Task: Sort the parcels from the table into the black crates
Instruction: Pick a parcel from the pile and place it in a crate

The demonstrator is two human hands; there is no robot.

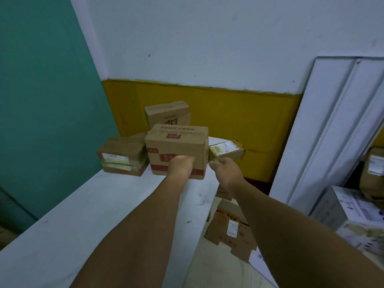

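Several cardboard parcels stand at the far end of the white table (pixel 87 208). My left hand (pixel 181 165) grips the front of a brown box with red print (pixel 176 143) in the middle. My right hand (pixel 225 169) holds a small flat parcel with a white label (pixel 226 150) just off the table's right edge. A taped double box (pixel 122 157) lies to the left, and another box (pixel 167 114) stands behind against the yellow wall band. No black crate is in view.
Flattened cardboard (pixel 230 227) lies on the floor right of the table. White panels (pixel 332 129) lean on the wall at right. More boxes (pixel 353 217) are stacked at the lower right. A teal wall (pixel 41 100) borders the table's left.
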